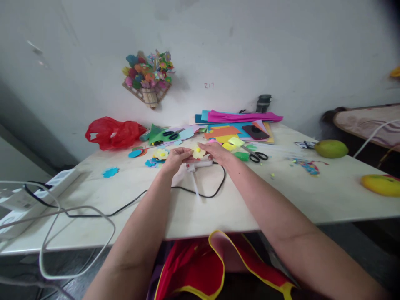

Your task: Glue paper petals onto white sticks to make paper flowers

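Observation:
Between my two hands, over the middle of the table, is a pale yellow paper flower with a bright yellow centre. My left hand pinches its left edge. The fingers of my right hand are closed on its right side. Just below lies a white glue gun, partly covered by my hands, with a whitish stick pointing towards me and a black cord curving away. Left of my left hand, another pale yellow flower rests on blue cut-outs.
Black-handled scissors lie right of my hands, more scissors farther back. Coloured sheets, a phone and a red plastic bag are at the back. A power strip with looping cables sits left; mangoes lie right.

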Action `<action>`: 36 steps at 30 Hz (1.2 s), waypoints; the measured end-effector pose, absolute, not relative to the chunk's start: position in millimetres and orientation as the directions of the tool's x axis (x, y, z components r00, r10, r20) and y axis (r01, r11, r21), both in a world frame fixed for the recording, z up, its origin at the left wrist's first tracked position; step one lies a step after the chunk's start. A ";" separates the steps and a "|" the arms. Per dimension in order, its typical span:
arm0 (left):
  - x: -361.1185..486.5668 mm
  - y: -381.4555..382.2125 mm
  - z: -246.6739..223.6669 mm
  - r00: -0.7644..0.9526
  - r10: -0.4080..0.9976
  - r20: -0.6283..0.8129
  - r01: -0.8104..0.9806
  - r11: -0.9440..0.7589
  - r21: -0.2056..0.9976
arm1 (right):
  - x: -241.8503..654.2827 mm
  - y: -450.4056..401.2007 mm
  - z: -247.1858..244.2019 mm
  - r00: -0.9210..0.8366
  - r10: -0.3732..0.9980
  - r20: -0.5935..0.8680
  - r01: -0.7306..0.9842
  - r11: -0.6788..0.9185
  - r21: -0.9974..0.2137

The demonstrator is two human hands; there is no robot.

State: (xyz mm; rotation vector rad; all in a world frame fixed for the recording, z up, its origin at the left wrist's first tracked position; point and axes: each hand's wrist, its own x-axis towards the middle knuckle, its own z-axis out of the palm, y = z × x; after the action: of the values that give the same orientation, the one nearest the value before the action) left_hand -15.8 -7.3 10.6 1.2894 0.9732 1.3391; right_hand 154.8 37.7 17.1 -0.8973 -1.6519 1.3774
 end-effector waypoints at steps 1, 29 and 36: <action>-16.0 -7.0 10.4 0.068 0.980 0.188 -0.123 -0.179 0.976 | 155.2 38.3 16.7 -0.440 0.886 0.144 0.048 0.183 -0.982; -12.6 -10.6 13.4 0.104 0.982 0.159 -0.077 -0.152 0.985 | 153.2 43.2 11.4 -0.382 0.895 0.231 0.027 0.260 -0.965; -11.6 -9.6 13.1 0.089 0.985 0.147 -0.074 -0.141 0.987 | 152.9 42.9 11.5 -0.378 0.899 0.221 0.032 0.251 -0.967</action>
State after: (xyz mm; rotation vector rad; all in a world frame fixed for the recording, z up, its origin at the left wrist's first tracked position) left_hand -11.6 -9.6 13.1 1.3067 1.0177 1.2742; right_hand 152.9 42.9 11.5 -0.8764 -1.6501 1.2480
